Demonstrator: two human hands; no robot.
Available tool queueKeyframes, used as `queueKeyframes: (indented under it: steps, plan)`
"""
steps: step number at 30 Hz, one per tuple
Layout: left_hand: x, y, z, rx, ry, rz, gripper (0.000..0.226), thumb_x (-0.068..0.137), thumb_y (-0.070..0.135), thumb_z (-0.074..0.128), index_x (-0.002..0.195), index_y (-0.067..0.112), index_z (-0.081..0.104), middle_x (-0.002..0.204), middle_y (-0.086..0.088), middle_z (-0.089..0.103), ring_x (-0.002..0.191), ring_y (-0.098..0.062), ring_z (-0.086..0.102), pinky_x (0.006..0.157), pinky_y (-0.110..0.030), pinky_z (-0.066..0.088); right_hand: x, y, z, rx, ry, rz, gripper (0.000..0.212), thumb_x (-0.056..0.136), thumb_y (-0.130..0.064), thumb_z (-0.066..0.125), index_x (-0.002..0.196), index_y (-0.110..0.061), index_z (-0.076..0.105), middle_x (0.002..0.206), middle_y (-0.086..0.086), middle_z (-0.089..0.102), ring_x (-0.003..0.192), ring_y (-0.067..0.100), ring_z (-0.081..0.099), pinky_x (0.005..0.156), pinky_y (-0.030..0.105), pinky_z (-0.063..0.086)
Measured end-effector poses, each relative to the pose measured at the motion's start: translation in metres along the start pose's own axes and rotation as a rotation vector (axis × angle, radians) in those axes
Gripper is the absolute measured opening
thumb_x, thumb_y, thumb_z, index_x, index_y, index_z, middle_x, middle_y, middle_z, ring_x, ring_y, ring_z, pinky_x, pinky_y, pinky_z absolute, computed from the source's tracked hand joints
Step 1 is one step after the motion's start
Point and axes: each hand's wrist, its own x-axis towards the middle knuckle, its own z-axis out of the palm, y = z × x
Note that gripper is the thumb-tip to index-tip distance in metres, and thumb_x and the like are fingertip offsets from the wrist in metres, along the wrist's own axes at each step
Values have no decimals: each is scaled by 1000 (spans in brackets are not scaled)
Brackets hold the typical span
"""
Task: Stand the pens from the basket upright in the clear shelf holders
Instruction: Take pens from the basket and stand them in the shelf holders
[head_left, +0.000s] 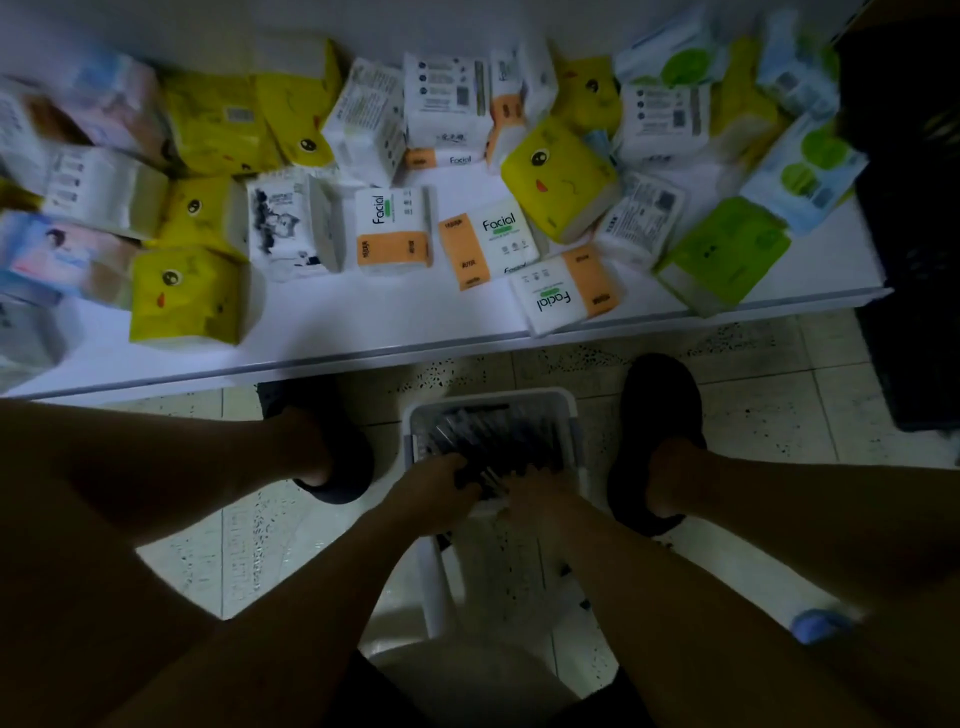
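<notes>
The left hand (434, 488) and right hand (537, 493) are digging among pens (488, 436) in the basket (491, 397). It is too dark to tell if the fingers are gripping. Next comes lifting some pens out.

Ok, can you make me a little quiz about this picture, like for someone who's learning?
1. True or false: the basket of pens stands on the white shelf.
2. What lies on the shelf? A tissue packs, B books, C cups.
3. How many hands reach into the basket?

Key:
1. False. It stands on the floor.
2. A.
3. Two, the left hand and the right hand.
</notes>
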Motion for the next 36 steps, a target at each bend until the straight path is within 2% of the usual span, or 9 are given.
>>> queueKeyframes:
  steps: [4, 7, 12, 19, 25, 28, 31, 34, 36]
  plan:
    - [3, -1, 0, -17, 29, -27, 39, 97, 30, 52, 133, 17, 52, 129, -8, 58, 106, -18, 58, 76, -18, 43, 2, -1, 5, 4, -60, 26, 65, 97, -50, 44, 150, -14, 30, 154, 11, 32, 138, 31, 35, 114, 47, 30]
    - [10, -2, 8, -28, 32, -25, 36, 97, 30, 51, 131, 18, 55, 126, -6, 60, 92, -8, 51, 59, -7, 35, -2, 1, 1, 111, -49, 40, 54, 101, -40, 40, 143, -8, 40, 146, 14, 43, 131, 31, 44, 110, 43, 37]
    - [26, -14, 23, -17, -70, -75, 38, 98, 26, 48, 134, 15, 52, 132, -11, 56, 116, -22, 54, 86, -22, 43, -10, 14, -21, 383, 39, 113, 32, 99, -24, 51, 118, -3, 64, 121, 15, 62, 106, 24, 58, 87, 28, 46]
    - [57, -27, 38, -182, -68, -206, 38, 96, 23, 54, 131, 10, 52, 129, -12, 55, 113, -26, 56, 92, -32, 48, -41, 26, -25, 655, 255, 89, 24, 93, -13, 54, 102, 3, 70, 106, 21, 67, 93, 34, 62, 84, 44, 54]
    - [70, -32, 44, -368, -132, -286, 44, 93, 26, 60, 134, 15, 49, 130, -10, 52, 116, -28, 53, 98, -39, 49, -58, 16, -17, 778, 303, 27, 26, 98, -9, 49, 118, -10, 64, 128, 11, 59, 115, 30, 55, 97, 39, 47]
    - [78, -27, 43, -407, -182, -364, 37, 94, 24, 58, 128, 14, 52, 125, -11, 54, 110, -27, 54, 86, -32, 51, -61, 15, -14, 786, 330, 37, 25, 96, -9, 49, 116, -5, 65, 126, 13, 61, 116, 30, 56, 98, 38, 47]
    - [79, -19, 47, -698, -106, -535, 13, 94, 16, 57, 106, 10, 57, 112, -14, 62, 85, -22, 59, 61, -29, 51, -60, 14, -17, 800, 340, 68, 25, 95, -12, 51, 111, 0, 66, 115, 17, 65, 105, 30, 60, 91, 39, 50]
    - [77, -17, 51, -843, 102, -549, 13, 91, 5, 55, 103, 1, 58, 102, -19, 63, 87, -31, 62, 77, -43, 57, -56, 13, -21, 813, 336, 58, 23, 94, -10, 53, 112, -5, 66, 111, 10, 65, 99, 26, 60, 82, 32, 51]
    - [71, -11, 48, -850, 187, -518, 10, 88, 1, 55, 98, 1, 60, 97, -19, 64, 90, -33, 63, 83, -44, 56, -53, 15, -21, 820, 342, 52, 14, 92, -9, 53, 102, -11, 63, 95, 2, 62, 79, 17, 55, 61, 24, 43]
